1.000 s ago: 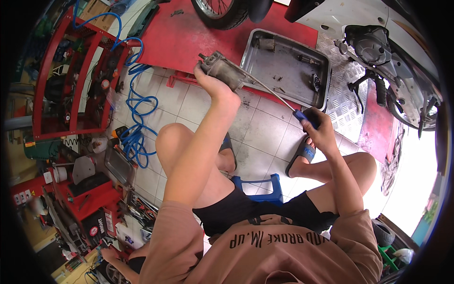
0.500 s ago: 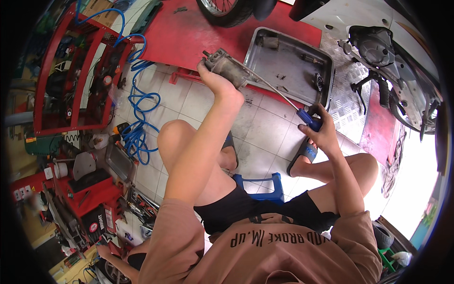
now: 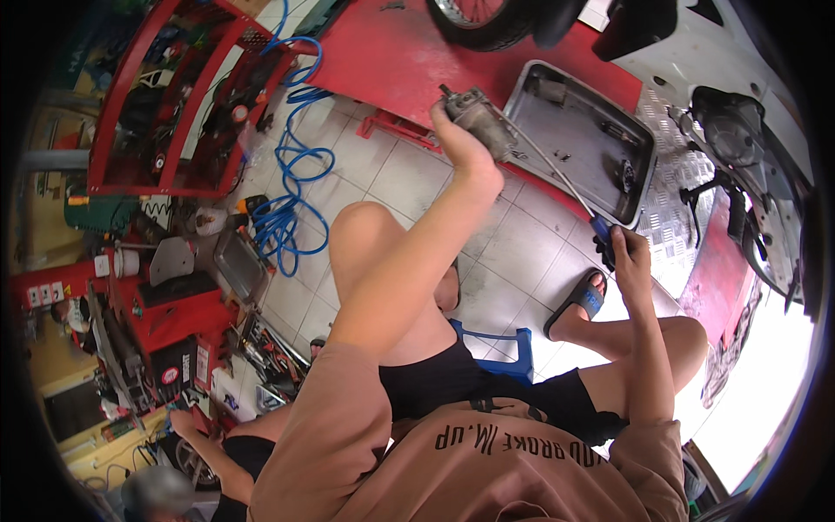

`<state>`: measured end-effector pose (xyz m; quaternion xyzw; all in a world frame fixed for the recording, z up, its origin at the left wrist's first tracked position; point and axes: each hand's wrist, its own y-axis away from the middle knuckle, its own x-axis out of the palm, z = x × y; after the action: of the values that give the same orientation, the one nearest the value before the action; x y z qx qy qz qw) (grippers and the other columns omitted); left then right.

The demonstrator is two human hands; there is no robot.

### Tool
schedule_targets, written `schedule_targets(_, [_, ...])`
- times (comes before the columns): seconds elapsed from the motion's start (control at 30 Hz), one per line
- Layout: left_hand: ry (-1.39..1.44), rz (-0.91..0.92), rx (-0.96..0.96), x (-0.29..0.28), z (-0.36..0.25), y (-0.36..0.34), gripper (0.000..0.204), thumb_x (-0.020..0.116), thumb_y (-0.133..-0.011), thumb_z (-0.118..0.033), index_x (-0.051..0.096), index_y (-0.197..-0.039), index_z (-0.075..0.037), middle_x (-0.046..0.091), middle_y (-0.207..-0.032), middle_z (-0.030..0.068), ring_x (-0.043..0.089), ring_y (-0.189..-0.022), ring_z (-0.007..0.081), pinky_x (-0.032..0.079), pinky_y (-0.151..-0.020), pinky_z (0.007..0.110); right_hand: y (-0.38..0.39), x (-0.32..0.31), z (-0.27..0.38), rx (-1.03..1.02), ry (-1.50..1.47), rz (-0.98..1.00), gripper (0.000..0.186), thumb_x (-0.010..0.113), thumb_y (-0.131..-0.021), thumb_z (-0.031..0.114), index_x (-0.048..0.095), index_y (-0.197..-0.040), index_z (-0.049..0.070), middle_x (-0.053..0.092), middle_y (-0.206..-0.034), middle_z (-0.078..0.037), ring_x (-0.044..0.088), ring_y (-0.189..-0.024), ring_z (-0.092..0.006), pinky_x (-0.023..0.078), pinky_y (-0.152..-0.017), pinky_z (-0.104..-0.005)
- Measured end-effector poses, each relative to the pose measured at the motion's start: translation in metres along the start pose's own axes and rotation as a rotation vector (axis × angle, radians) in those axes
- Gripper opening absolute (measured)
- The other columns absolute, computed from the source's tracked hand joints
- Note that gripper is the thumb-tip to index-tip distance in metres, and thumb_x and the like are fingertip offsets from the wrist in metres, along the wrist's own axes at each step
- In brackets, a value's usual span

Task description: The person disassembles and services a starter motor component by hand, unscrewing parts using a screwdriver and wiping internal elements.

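My left hand (image 3: pixel 459 141) is raised beside the red platform, its fingers wrapped round a grimy grey starter motor (image 3: pixel 485 124) with a short shaft poking out at its upper left end. From the motor's upper right side, a long screwdriver (image 3: pixel 557 170) slants down toward me. My right hand (image 3: pixel 634 255) is closed on its blue handle, with the thumb along it. The blade's tip meets the motor's far side, and I cannot make out the screw or slot there.
Behind the motor, a metal tray (image 3: pixel 581 113) with small parts rests on the red platform (image 3: pixel 383 56). A motorcycle (image 3: pixel 739 139) stands right, a tool cart (image 3: pixel 109 174) left. Coiled blue hose (image 3: pixel 287 228) and a blue stool (image 3: pixel 520 355) are on the tiles. Another person's arm (image 3: pixel 213 448) shows lower left.
The view has shifted, so the scene sits farther right. My right hand has gone from a loose fingertip hold to a fuller grip on the screwdriver handle. The left still holds the motor.
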<state>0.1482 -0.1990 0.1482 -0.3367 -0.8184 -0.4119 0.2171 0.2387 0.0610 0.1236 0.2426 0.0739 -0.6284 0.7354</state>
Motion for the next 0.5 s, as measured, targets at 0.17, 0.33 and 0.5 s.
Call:
schedule_targets(0.17, [-0.012, -0.051, 0.012, 0.003, -0.002, 0.005, 0.038, 0.038, -0.09, -0.054, 0.056, -0.092, -0.021, 0.057, -0.09, -0.0051, 0.054, -0.087, 0.0106, 0.042, -0.084, 0.028, 0.007, 0.005, 0.021, -0.237, 0.119, -0.098, 0.028, 0.073, -0.077, 0.009, 0.054, -0.094, -0.002, 0.056, -0.077, -0.004, 0.051, -0.069, -0.0102, 0.042, -0.064, -0.0241])
schedule_targets(0.33, [-0.036, -0.029, 0.034, 0.006, 0.003, 0.006, 0.038, 0.039, -0.089, -0.053, 0.057, -0.097, -0.02, 0.056, -0.098, -0.004, 0.054, -0.093, 0.0116, 0.041, -0.088, 0.029, 0.001, -0.009, -0.005, 0.055, -0.104, -0.002, 0.027, 0.072, -0.079, 0.011, 0.054, -0.094, -0.001, 0.055, -0.071, -0.003, 0.047, -0.061, -0.0082, 0.039, -0.057, -0.0244])
schedule_targets(0.5, [-0.016, -0.038, -0.009, 0.002, 0.001, 0.003, 0.04, 0.038, -0.089, -0.053, 0.057, -0.099, -0.02, 0.057, -0.099, -0.0039, 0.054, -0.094, 0.0122, 0.042, -0.088, 0.03, 0.008, 0.003, 0.021, -0.223, 0.011, -0.114, 0.022, 0.069, -0.084, 0.016, 0.059, -0.088, -0.003, 0.053, -0.064, -0.002, 0.047, -0.058, -0.0079, 0.04, -0.054, -0.025])
